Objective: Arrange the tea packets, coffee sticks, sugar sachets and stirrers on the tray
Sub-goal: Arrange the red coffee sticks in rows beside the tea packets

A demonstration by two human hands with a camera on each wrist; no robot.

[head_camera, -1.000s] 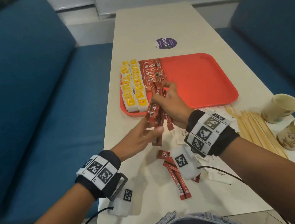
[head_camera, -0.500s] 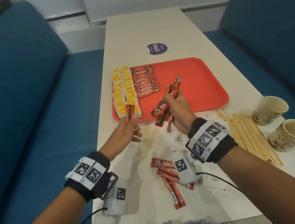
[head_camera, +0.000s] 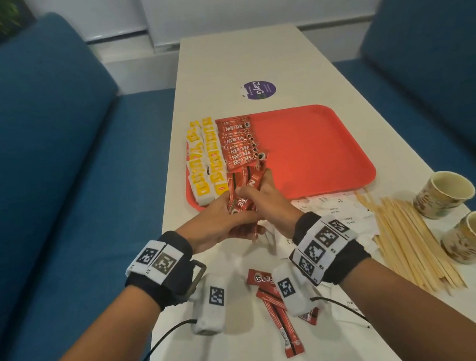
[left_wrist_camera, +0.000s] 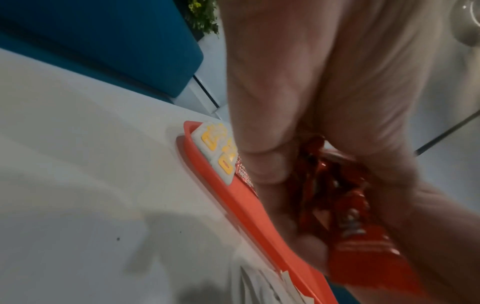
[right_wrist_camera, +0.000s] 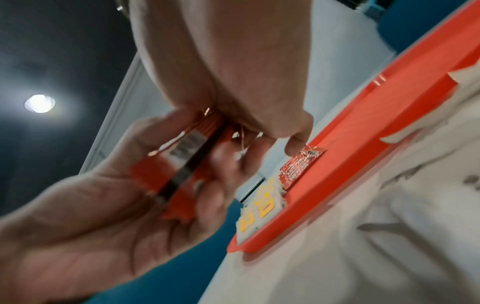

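A: What are the hands doing?

B: Both hold one bunch of red coffee sticks (head_camera: 245, 192) over the tray's near edge. The right hand (head_camera: 266, 203) is curled round the bunch; the left hand (head_camera: 220, 221) cups it from the other side, fingers bent round the sticks.

A: And the tray?

B: The red tray (head_camera: 316, 153) lies across the white table (head_camera: 247, 60). At its left end sit two columns of yellow tea packets (head_camera: 206, 160), and just beside them a row of coffee sticks (head_camera: 238, 144) with the labels up. The rest of the tray is bare.

A: What lies off the tray?

B: A few loose sticks (head_camera: 279, 318) lie on the table near the person, partly under the right wrist. White sugar sachets (head_camera: 338, 213) lie near the tray's front edge, on the right. Wooden stirrers (head_camera: 410, 246) lie in a heap beside them, and two paper cups (head_camera: 445, 192) stand at the right edge of the table.
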